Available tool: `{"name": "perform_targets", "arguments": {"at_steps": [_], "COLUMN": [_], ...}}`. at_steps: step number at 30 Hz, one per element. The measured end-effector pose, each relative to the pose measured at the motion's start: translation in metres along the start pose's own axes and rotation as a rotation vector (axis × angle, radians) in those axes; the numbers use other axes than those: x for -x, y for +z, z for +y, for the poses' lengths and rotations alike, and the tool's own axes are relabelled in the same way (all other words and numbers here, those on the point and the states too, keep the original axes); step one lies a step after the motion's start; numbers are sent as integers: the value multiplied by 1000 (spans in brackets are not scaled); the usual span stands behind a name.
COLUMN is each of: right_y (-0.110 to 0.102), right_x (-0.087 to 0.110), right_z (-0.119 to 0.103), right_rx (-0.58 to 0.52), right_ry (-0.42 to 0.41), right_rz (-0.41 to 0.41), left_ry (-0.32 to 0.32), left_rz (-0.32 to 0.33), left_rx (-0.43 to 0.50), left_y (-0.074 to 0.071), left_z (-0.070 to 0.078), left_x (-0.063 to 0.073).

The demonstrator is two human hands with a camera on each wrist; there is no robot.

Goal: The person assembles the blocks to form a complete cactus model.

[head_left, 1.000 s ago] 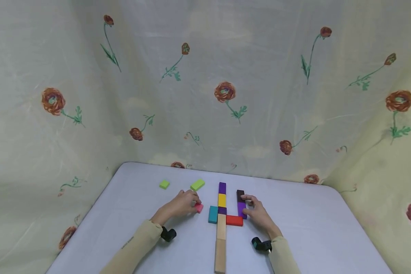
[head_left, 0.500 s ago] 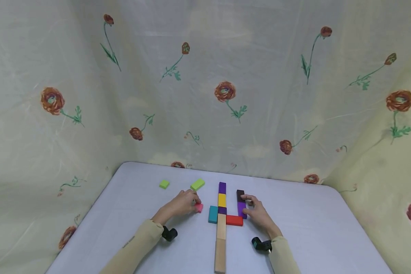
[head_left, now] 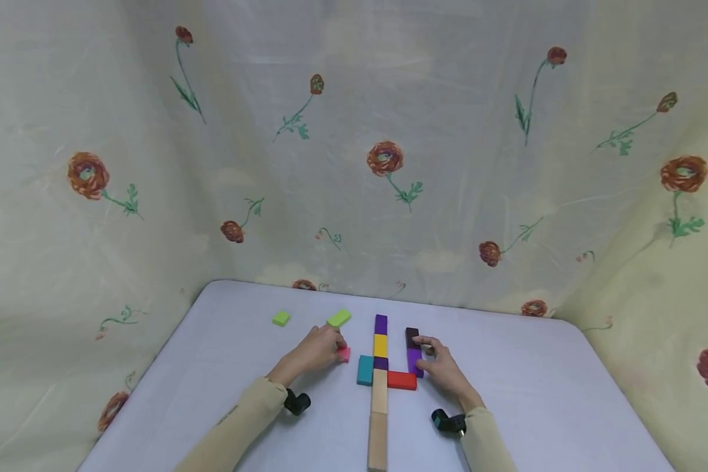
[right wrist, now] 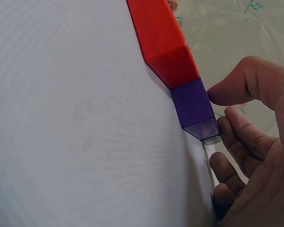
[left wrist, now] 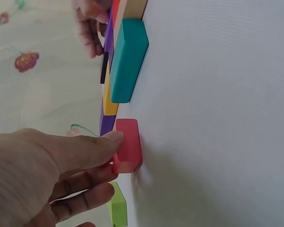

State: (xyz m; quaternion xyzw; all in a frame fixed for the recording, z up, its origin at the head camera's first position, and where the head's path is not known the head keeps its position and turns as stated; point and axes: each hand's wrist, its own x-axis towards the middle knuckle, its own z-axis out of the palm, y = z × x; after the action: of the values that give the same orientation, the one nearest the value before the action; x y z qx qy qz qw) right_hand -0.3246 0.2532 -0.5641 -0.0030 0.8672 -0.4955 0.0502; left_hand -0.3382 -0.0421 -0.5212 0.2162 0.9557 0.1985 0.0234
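Observation:
My left hand [head_left: 313, 349] pinches a small pink block [left wrist: 128, 144] low at the table, thumb on its upper face and fingers at its far side. Right of it lies a teal block [head_left: 365, 370], beside a line made of wooden blocks [head_left: 379, 392], a yellow block [head_left: 380, 345] and two purple ones. Over on the right, my right hand [head_left: 442, 367] holds a violet block [right wrist: 194, 103] with thumb and curved fingers; its index finger reaches the black block [head_left: 412, 335] at the far end. A red block [head_left: 402, 380] joins the line to the violet block.
Two lime-green blocks lie farther back on the left: a small one [head_left: 280, 318] and a longer one [head_left: 339, 318]. The white table [head_left: 537, 393] ends at a flower-printed curtain [head_left: 442, 275] behind and along both sides.
My left hand has shifted slightly right and away from me with the pink block. The right hand stays at the violet and black blocks. The head view has turned very slightly.

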Motion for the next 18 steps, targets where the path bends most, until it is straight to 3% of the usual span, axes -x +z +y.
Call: {"name": "perform_targets", "arguments": {"at_steps": [6,18], "right_y": [1,0], "right_x": [0,-1], "right_z": [0,1], "right_rx": [4,4], "right_ry": [0,-17], "right_rz": [4,13], "left_ry": [-44,-18], "left_rz": [29,66], "left_rx": [-20,-93], "left_y": [2,6], "left_z": [8,13], "left_x": [-11,-39]}}
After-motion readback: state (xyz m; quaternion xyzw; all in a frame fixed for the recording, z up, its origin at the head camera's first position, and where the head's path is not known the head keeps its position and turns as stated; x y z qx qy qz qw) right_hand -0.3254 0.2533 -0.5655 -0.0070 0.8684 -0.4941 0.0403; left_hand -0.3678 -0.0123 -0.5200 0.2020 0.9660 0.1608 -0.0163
